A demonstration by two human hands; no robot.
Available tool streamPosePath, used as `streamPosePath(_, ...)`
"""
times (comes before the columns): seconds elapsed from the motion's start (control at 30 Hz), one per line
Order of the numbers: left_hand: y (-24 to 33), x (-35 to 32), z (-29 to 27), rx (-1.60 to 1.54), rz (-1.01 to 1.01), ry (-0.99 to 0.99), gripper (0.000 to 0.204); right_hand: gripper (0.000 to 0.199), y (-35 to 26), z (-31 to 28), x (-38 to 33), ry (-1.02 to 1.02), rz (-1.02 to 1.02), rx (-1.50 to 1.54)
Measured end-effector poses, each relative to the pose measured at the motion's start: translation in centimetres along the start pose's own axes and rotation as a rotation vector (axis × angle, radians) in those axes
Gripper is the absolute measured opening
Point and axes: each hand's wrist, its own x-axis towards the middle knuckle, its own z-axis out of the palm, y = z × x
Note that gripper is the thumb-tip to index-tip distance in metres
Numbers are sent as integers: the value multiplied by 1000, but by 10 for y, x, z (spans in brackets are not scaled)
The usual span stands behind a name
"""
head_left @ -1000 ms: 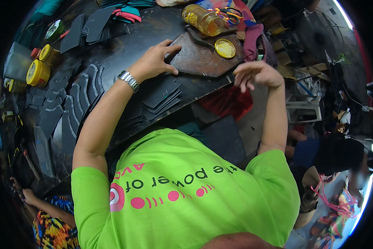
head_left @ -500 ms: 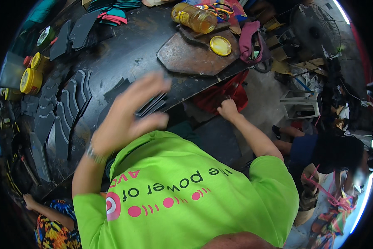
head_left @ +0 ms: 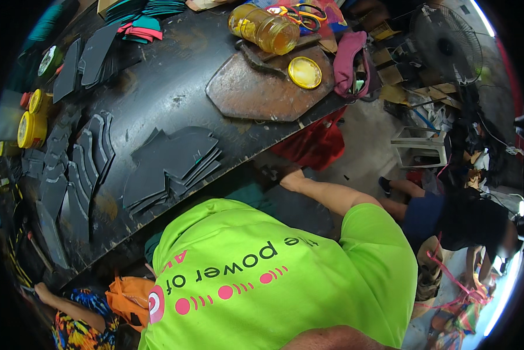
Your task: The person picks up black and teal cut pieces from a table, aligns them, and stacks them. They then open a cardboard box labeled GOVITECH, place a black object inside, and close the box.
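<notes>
My right arm reaches down past the table's near edge, and my right hand (head_left: 291, 177) is at the dark space below it, beside a red cloth or bag (head_left: 320, 143). Its fingers are lost in shadow, so their grip is hidden. My left hand is out of sight, behind my green shirt. On the table (head_left: 163, 96), nearest to me, lies a fanned stack of dark grey cut pieces (head_left: 171, 160). Left of it are several curved dark pieces with pale edges (head_left: 87, 157). A dark green cloth (head_left: 247, 197) shows below the table edge.
A brown board (head_left: 256, 96) bears a yellow lid (head_left: 304, 72) and a jar of amber stuff (head_left: 268, 32). Scissors (head_left: 306, 14) and a pink pouch (head_left: 351, 64) lie nearby. Yellow tubs (head_left: 32, 129) stand far left. Other people are at both sides; a white stool (head_left: 419, 146) stands right.
My left hand has left the table and gone from view, uncovering the stack of dark pieces. My right hand has moved left and lower, away from the red cloth into shadow.
</notes>
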Motion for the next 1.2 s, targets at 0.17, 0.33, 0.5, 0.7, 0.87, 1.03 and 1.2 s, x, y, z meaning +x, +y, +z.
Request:
streamPosePath(0.17, 32, 9, 41, 327, -84, -133, 23, 44, -33, -17, 5, 23, 286, 40)
streamPosePath(0.33, 61, 14, 48, 485, -71, -204, 24, 51, -43, -20, 6, -62, 375, -86)
streamPosePath(0.5, 73, 18, 42, 579, -38, -235, 24, 41, -6, 31, -8, 52, 248, -320)
streamPosePath(0.7, 73, 11, 45, 648, -36, -221, 25, 35, 59, 104, 31, -17, 272, -286)
streamPosePath(0.87, 62, 0, 41, 744, -9, -195, 26, 40, 25, 39, 15, -10, 269, 109)
streamPosePath(1.03, 66, 5, 15, 902, 177, -354, 26, 41, 6, -7, 28, 106, 252, 417)
streamPosePath(1.2, 99, -27, -64, 432, 396, -189, 30, 31, 94, -88, 4, 474, 264, 551)
